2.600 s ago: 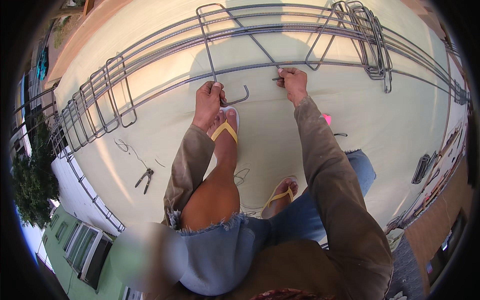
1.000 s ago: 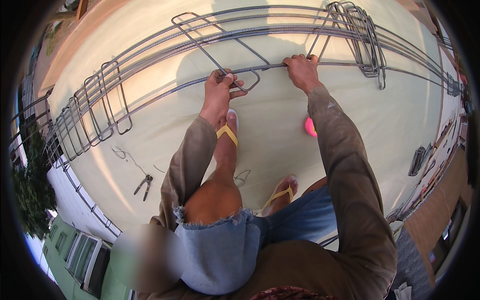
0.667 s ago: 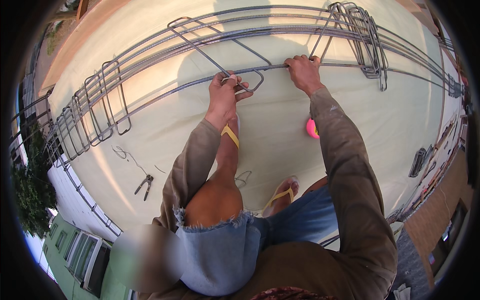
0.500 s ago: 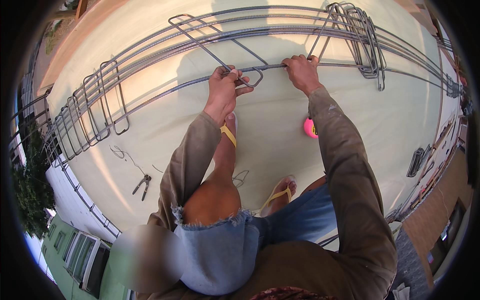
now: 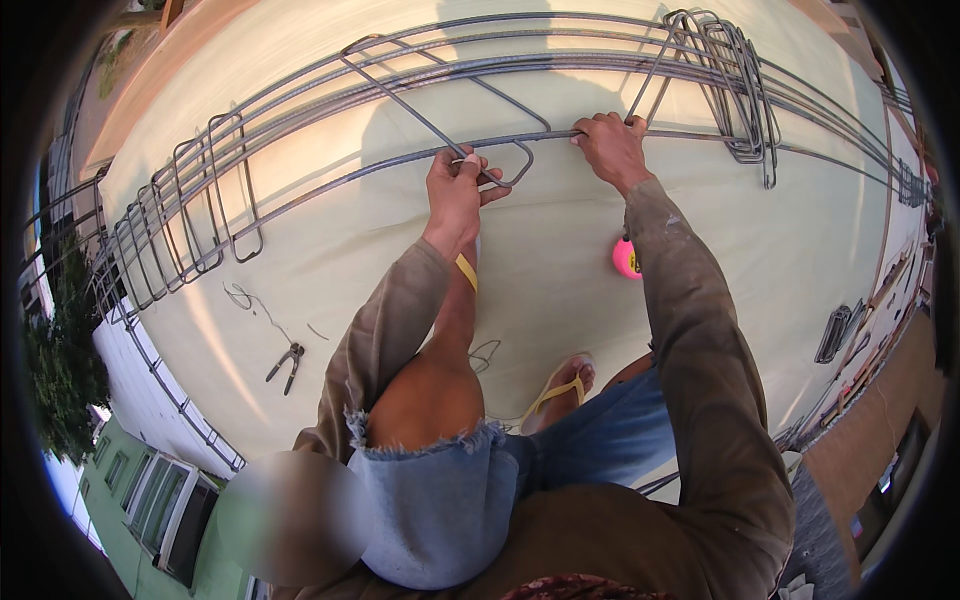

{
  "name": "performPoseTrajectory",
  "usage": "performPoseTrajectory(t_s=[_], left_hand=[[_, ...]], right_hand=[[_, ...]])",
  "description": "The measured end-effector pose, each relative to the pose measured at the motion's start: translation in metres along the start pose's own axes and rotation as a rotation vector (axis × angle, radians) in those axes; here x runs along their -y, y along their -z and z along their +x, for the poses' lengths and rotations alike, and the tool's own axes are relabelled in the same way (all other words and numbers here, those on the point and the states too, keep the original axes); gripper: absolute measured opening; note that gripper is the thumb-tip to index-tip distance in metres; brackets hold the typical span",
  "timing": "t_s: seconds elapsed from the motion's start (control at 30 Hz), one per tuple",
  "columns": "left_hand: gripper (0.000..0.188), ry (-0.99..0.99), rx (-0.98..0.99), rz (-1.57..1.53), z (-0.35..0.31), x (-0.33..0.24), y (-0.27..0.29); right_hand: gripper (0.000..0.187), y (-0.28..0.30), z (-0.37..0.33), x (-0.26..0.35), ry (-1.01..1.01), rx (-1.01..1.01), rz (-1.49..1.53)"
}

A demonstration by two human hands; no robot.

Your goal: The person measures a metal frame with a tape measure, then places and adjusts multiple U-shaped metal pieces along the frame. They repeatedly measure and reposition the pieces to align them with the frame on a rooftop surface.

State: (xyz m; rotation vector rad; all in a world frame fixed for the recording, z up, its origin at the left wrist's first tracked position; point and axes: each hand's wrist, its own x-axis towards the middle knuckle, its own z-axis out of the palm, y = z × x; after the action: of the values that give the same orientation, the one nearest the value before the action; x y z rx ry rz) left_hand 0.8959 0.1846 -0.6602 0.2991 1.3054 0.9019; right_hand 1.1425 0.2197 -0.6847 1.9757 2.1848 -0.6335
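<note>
My left hand [image 5: 457,205] is closed on the near corner of a bent steel stirrup [image 5: 400,101], thumb and fingers pinching the rod. The stirrup leans across several long parallel rebars [image 5: 480,66] and loops around the nearest rebar [image 5: 557,134]. On that same rebar, just right of the stirrup, my right hand [image 5: 610,152] is closed with its fingers curled over the bar. A bunch of stirrups [image 5: 748,95] hangs on the bars to the right of my right hand. More stirrups [image 5: 215,190] stand spaced along the bars at the left.
Pliers [image 5: 288,366] and loose wire [image 5: 245,298] lie on the pale floor at left. A pink round object [image 5: 627,258] sits below my right forearm. Dark metal pieces [image 5: 832,332] lie at the right edge. My sandalled feet are on the floor between my arms.
My left hand and the stirrup corner have shifted slightly right and toward me. My right hand stays on the rebar, with the whole view shifted a little.
</note>
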Motion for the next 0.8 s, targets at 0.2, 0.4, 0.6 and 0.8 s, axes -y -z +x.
performPoseTrajectory(t_s=[0.2, 0.4, 0.6, 0.8], left_hand=[[0.012, 0.017, -0.018, 0.013, -0.003, -0.011, -0.009], [0.011, 0.030, -0.007, 0.026, -0.001, -0.022, -0.022], [0.009, 0.023, 0.016, -0.122, -0.003, -0.008, -0.019], [0.011, -0.066, 0.029, -0.259, 0.046, -0.033, -0.010]], right_hand=[[0.022, 0.003, 0.002, -0.001, 0.003, 0.024, 0.005], [0.017, 0.005, 0.002, -0.003, 0.036, 0.012, 0.016], [0.023, 0.008, 0.003, -0.004, 0.038, 0.058, 0.004], [0.018, 0.007, 0.004, -0.002, 0.027, 0.064, 0.010]])
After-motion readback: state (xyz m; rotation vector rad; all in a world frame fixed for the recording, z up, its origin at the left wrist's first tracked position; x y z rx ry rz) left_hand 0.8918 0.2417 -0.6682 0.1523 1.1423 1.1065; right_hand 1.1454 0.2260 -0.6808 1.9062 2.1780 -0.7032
